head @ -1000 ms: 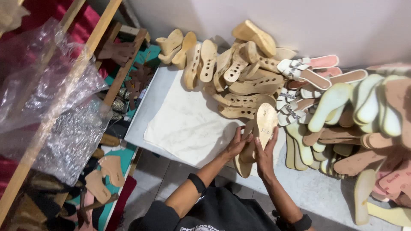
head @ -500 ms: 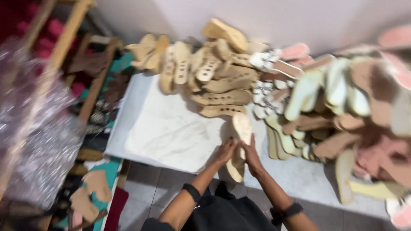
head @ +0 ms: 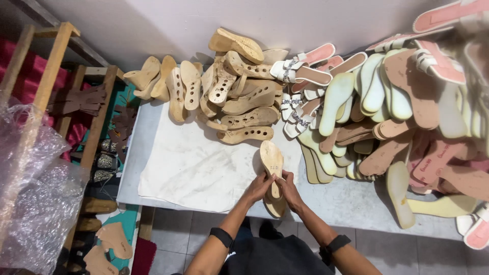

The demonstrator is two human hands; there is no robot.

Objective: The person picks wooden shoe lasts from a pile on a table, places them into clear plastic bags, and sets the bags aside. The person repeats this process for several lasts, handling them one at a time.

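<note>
Setting: grey worktable (head: 351,201) set against a pale wall, seen from above; tiled floor is seen below its near edge.
Far left of the fingers: wooden rack (head: 48,76) and crumpled clear plastic sheet (head: 35,203) are placed beside the table; brown cut-out pieces are hung and laid on the rack.
Left of the fingers: white cloth (head: 188,163) is spread on the table, just beside the left hand.
Beyond the fingers: heap of wooden wedge soles (head: 229,86) is piled against the wall, several drilled with holes.
Left hand (head: 259,187): fingers are curled closed around the left edge of the tan insole (head: 272,165).
Tan insole: it is held pressed on top of a wooden sole (head: 276,204) at the near table edge, between both hands, toe end pointing away from the person.
Right hand (head: 290,189): fingers are wrapped closed on the right edge of the same insole, thumb on top.
Wrists: a black band is worn on each.
Right of the fingers: white strappy sandals (head: 298,71), then a large pile of flat insoles (head: 402,117) in cream, tan and pink, are spread over the table, well apart from the hands.
</note>
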